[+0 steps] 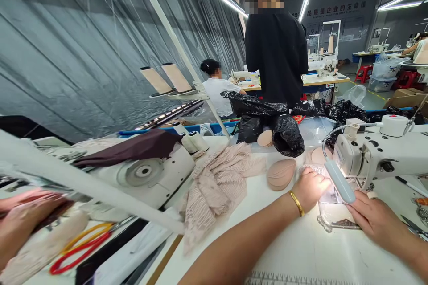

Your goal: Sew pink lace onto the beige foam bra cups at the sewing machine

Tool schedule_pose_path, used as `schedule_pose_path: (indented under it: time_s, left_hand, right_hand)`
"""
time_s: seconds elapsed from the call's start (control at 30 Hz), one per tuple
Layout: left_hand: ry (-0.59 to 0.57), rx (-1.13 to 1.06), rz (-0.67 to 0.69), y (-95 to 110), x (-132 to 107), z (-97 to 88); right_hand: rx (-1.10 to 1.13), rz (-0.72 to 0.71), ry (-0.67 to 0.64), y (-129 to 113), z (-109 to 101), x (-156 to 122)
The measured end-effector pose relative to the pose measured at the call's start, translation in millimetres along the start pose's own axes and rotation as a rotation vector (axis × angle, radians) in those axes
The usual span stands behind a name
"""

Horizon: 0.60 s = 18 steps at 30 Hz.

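Note:
My left hand (pixel 311 189), with a gold bracelet (pixel 296 203) at its wrist, is curled on pale beige lace fabric (pixel 319 170) by the needle area of a white sewing machine (pixel 384 149). My right hand (pixel 376 218) lies with fingers stretched out at the front of the machine bed, its fingertips partly hidden by a grey work lamp (pixel 339 181). Light from this lamp falls between both hands. One beige moulded cup (pixel 281 174) rests left of my left hand, and another beige cup (pixel 320 155) sits behind it, against the machine.
Crumpled beige lace (pixel 217 182) lies left on the white table (pixel 277 240), with black plastic bags (pixel 288 136) behind. Scissors (pixel 414 227) lie far right. A metal thread stand (pixel 167 22) crosses the left side. There, a co-worker's hands (pixel 30 213) are near red-and-orange-handled scissors (pixel 83 249).

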<state>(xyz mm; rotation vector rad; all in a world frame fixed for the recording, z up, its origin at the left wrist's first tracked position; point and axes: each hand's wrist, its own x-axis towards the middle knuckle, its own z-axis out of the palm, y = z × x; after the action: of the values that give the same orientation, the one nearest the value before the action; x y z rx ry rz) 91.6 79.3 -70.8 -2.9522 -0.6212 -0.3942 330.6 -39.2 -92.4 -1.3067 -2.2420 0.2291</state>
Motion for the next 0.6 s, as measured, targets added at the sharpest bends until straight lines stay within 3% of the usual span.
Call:
schedule_pose_path:
  time_s: [0.1, 0.2, 0.27, 0.33, 0.37, 0.43, 0.5, 0.53, 0.6]
  left_hand:
    - [-0.001, -0.048, 0.009, 7, -18, -13.6]
    - [0.094, -0.357, -0.07, 41, -54, -32.0]
    - [0.13, -0.764, -0.234, 76, -80, -40.2]
    - [-0.037, -1.366, -0.467, 110, -97, -42.7]
    - [-0.049, -1.64, -0.58, 123, -101, -42.4]
    - [0.21, -1.959, -0.788, 136, -101, -40.6]
    - [0.608, -2.055, -0.939, 136, -94, -39.4]
    - [0.749, -2.069, -0.988, 133, -90, -39.5]
    - [0.847, -2.098, -1.045, 128, -85, -40.9]
  right_hand:
    - [0.357, 0.244, 0.007, -19, 5, 5]
    - [0.759, 0.453, 0.068, -47, 16, 14]
    - [0.868, 0.485, 0.139, -67, 24, 17]
    - [0.859, 0.48, 0.224, -86, 32, 13]
    - [0.836, 0.471, 0.258, -94, 35, 8]
    - [0.774, 0.425, 0.279, -107, 41, -5]
    - [0.707, 0.342, 0.24, -114, 45, -17]
    - [0.675, 0.296, 0.21, -116, 45, -21]
    - [0.614, 0.238, 0.168, -116, 43, -23]
